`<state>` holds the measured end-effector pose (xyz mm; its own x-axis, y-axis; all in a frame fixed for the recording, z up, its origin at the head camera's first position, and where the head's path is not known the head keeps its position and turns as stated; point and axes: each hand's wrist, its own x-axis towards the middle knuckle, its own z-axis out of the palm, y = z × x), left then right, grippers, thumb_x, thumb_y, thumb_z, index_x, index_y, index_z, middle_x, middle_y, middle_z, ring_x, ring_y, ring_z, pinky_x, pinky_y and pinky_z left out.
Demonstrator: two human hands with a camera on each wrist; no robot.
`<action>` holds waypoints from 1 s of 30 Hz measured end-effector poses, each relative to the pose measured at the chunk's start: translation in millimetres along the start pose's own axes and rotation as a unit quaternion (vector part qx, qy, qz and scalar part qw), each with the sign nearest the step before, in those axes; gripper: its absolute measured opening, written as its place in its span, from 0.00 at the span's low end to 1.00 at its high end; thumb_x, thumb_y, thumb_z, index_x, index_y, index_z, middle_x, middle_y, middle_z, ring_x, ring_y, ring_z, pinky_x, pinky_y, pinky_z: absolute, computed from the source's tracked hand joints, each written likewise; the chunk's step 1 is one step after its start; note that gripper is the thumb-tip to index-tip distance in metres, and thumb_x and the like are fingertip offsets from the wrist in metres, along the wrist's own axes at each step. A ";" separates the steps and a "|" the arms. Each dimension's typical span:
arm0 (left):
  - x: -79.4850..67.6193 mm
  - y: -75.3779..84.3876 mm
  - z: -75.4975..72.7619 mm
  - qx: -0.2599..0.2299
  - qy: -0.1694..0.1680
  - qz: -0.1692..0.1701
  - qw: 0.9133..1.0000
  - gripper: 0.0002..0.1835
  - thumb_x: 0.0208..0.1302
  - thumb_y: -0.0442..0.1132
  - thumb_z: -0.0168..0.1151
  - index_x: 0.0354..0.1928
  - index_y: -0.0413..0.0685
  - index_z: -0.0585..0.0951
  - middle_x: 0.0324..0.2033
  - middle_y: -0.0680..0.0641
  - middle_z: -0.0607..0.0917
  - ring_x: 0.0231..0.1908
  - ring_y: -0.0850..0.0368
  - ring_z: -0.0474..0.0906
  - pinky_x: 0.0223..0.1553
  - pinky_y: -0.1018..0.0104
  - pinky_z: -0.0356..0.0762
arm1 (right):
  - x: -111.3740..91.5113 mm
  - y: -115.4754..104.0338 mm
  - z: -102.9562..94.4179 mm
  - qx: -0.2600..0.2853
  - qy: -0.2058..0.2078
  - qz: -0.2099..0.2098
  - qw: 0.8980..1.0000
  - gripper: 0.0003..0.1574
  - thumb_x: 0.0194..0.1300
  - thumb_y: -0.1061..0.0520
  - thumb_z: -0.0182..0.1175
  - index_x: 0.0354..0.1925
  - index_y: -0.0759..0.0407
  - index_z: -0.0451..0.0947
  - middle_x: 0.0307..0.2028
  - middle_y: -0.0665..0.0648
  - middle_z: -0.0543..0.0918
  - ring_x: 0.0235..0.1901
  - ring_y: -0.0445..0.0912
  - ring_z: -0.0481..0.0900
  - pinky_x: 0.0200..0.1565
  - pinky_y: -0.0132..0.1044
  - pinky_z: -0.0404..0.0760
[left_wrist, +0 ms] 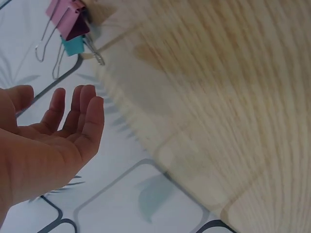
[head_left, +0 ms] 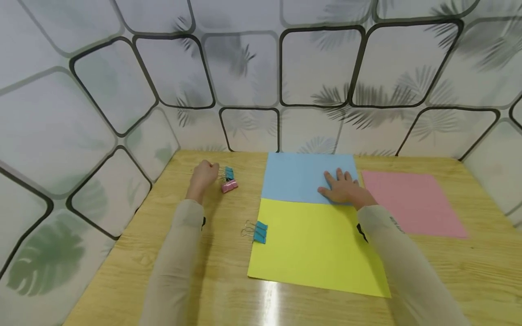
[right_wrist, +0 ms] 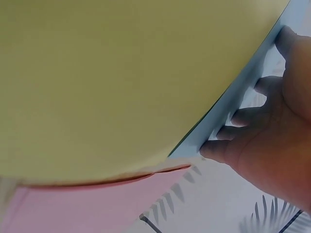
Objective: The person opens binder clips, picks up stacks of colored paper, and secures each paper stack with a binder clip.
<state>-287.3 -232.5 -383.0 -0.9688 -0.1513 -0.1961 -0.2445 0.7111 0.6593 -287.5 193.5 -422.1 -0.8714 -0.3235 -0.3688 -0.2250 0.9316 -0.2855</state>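
Beside a pink binder clip (head_left: 229, 186) and a teal binder clip (head_left: 229, 174), my left hand (head_left: 204, 175) hovers over the table's far left. The left wrist view shows its fingers (left_wrist: 92, 116) loosely bent, thumb apart, nothing held; the pink clip stands beyond them. My right hand (head_left: 345, 188) rests palm down, fingers spread, on a light blue sheet (head_left: 293, 176). Nearer me lies a yellow sheet (head_left: 314, 253), its far edge against the blue one. A second teal binder clip (head_left: 260, 232) sits on the yellow sheet's left edge, wire handles pointing left.
A pink sheet (head_left: 420, 206) lies to the right, close to my right forearm. The wooden table (head_left: 134, 271) meets a patterned wall covering (head_left: 322, 68) at the back and left. Light reflects off the table's front.
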 end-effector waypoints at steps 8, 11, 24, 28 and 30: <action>13.9 -0.5 7.2 -0.015 0.004 -0.011 1.000 0.21 0.75 0.48 0.40 0.21 0.49 0.61 0.14 0.54 0.59 0.16 0.60 0.53 0.22 0.64 0.57 | -0.8 -4.0 1.5 0.007 0.002 0.002 1.000 0.50 0.78 0.34 0.38 0.78 0.62 0.35 0.74 0.78 0.30 0.72 0.75 0.29 0.66 0.74 0.39; 15.5 1.8 10.8 -0.011 0.011 -0.008 1.000 0.20 0.72 0.44 0.42 0.19 0.49 0.60 0.12 0.55 0.58 0.15 0.61 0.51 0.20 0.65 0.55 | -1.1 -3.2 1.8 0.002 0.004 0.003 1.000 0.50 0.77 0.33 0.37 0.79 0.62 0.35 0.74 0.78 0.30 0.72 0.75 0.29 0.66 0.73 0.39; 25.5 2.9 16.9 -0.078 0.044 -0.016 0.996 0.19 0.68 0.35 0.42 0.16 0.48 0.60 0.11 0.54 0.59 0.12 0.61 0.54 0.16 0.67 0.57 | -1.6 -5.3 -3.7 0.007 0.003 0.013 1.000 0.49 0.78 0.35 0.38 0.79 0.60 0.33 0.74 0.77 0.29 0.72 0.74 0.28 0.67 0.72 0.38; 25.8 4.0 19.6 -0.096 0.051 -0.027 0.994 0.16 0.69 0.34 0.41 0.21 0.47 0.62 0.16 0.51 0.65 0.15 0.61 0.59 0.19 0.68 0.61 | -1.7 -4.0 -2.6 0.005 0.000 0.012 1.000 0.49 0.78 0.34 0.37 0.79 0.60 0.33 0.74 0.77 0.29 0.72 0.74 0.29 0.68 0.72 0.39; 25.0 5.3 21.2 -0.097 0.058 -0.024 0.993 0.12 0.72 0.34 0.39 0.27 0.44 0.65 0.23 0.48 0.68 0.19 0.59 0.62 0.22 0.68 0.63 | -2.0 -3.2 -1.8 0.003 0.002 0.013 1.000 0.49 0.78 0.34 0.37 0.79 0.60 0.33 0.74 0.77 0.30 0.72 0.74 0.29 0.67 0.72 0.39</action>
<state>-312.1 -218.0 -399.8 -0.9514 -0.2675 -0.1526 -0.2820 0.5577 0.7807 -285.8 191.5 -418.9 -0.8786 -0.2989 -0.3725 -0.2000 0.9385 -0.2813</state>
